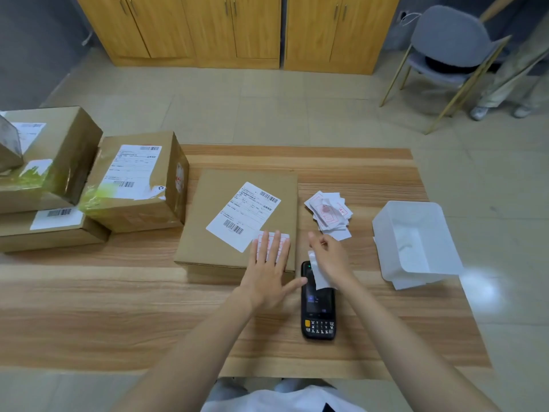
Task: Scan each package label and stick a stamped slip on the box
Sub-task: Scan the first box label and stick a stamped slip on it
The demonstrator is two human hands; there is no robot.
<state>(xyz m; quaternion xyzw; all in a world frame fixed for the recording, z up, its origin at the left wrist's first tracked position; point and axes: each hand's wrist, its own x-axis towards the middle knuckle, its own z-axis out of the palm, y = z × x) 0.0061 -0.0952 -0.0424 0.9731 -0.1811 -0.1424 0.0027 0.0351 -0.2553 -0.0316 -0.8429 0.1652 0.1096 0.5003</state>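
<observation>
From my remote view, the left hand (269,275) lies flat, fingers straight and spread, pressing a red-stamped slip (285,239) onto the flat box (225,248) at the middle of the table (118,307), just beside its shipping label (245,214). The right hand (329,260) has curled fingers pinching a white paper strip (319,276), possibly sticker backing, above the black scanner (318,310). More slips (328,214) are piled nearby.

Flat brown cardboard box (205,248): matt, smooth. White paper shipping label (243,215) and red-stamped white paper slips (328,214): matt. White paper strip (320,278): smooth. Long wood-grain table (118,307): faintly glossy. Black plastic handheld scanner (318,313): glossy screen. White translucent plastic tray (386,248): satin.
</observation>
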